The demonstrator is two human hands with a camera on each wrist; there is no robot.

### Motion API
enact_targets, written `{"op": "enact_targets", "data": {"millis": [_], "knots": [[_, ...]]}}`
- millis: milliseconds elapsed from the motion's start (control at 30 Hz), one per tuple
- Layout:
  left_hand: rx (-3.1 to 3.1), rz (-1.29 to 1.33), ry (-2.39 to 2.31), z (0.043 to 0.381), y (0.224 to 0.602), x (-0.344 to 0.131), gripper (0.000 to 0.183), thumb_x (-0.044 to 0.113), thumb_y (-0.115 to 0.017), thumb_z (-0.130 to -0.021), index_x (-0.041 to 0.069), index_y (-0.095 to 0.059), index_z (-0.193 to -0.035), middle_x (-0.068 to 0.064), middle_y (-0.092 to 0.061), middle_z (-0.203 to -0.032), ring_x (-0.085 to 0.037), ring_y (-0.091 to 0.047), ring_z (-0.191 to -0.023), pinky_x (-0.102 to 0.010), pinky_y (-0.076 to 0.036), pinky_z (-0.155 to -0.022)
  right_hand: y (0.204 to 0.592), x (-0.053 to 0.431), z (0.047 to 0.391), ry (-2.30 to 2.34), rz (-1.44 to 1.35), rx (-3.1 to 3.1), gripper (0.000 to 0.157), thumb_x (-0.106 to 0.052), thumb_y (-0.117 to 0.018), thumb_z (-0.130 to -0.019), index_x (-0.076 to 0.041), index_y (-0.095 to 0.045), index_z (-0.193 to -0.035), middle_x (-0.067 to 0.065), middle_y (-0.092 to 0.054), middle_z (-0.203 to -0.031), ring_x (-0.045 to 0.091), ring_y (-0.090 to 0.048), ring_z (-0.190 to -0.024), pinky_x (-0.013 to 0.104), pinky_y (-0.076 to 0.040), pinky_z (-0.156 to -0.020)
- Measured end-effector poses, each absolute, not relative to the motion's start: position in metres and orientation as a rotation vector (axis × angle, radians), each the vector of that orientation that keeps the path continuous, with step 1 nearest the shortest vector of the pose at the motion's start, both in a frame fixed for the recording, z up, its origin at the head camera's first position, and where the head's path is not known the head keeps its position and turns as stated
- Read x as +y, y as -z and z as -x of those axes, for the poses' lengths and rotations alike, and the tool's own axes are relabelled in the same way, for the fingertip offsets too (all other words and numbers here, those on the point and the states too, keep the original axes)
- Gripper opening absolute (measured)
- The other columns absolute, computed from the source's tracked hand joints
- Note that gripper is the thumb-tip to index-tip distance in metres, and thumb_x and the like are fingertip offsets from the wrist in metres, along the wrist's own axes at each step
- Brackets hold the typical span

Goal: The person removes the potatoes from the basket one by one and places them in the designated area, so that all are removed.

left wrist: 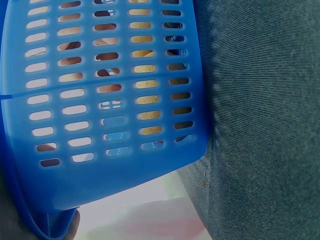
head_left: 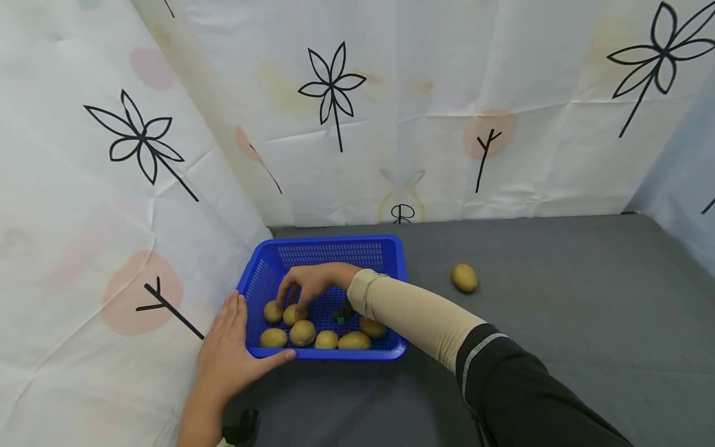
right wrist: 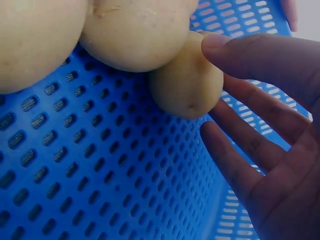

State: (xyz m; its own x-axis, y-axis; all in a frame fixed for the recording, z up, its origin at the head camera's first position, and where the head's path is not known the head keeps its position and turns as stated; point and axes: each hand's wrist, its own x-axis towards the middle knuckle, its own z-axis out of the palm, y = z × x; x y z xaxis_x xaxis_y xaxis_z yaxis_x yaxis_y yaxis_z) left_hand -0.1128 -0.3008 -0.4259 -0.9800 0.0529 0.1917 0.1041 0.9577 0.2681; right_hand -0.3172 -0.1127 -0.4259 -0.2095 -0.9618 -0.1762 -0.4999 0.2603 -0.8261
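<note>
Holding a potato [right wrist: 185,92] in a loose, half-curled right grip [head_left: 314,281], toward 8 o'clock inside the blue basket [head_left: 357,355]. Touching its 8 o'clock corner with spread left grip [head_left: 228,357]. Showing a lone potato [head_left: 465,278] on the table [head_left: 570,323] at 3 o'clock.

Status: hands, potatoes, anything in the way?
Left hand on blue basket rim. Right hand touching potato inside, grip unclear. Stray potato outside on grey table. Neighbouring potatoes sit close.
</note>
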Motion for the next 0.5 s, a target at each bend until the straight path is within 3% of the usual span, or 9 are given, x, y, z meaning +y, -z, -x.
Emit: {"op": "enact_targets", "data": {"millis": [267,500], "knots": [[-2.918,0.152,0.430,0.1175,0.4278,-0.2939,0.146,0.086,-0.077,-0.071,-0.008,-0.018,-0.166,-0.029,-0.018,-0.174,-0.046,-0.018,-0.163,-0.061,-0.020,-0.132,0.4271,-0.1042,0.3147,0.818,1.300,1.866,0.040,0.000,-0.082,-0.090,-0.009,-0.076,-0.129,0.001,-0.071,-0.138,0.023,-0.066,-0.130,0.022,-0.058,-0.099],[-2.924,0.133,0.440,0.1155,0.4265,-0.2964,0.147,0.085,-0.077,-0.071,-0.007,-0.015,-0.167,-0.028,-0.015,-0.175,-0.046,-0.016,-0.164,-0.059,-0.013,-0.135,0.4242,-0.1046,0.3126,0.766,1.331,1.856,0.040,-0.004,-0.081,-0.092,-0.010,-0.075,-0.132,0.000,-0.071,-0.138,0.018,-0.065,-0.130,0.021,-0.055,-0.103]]}}
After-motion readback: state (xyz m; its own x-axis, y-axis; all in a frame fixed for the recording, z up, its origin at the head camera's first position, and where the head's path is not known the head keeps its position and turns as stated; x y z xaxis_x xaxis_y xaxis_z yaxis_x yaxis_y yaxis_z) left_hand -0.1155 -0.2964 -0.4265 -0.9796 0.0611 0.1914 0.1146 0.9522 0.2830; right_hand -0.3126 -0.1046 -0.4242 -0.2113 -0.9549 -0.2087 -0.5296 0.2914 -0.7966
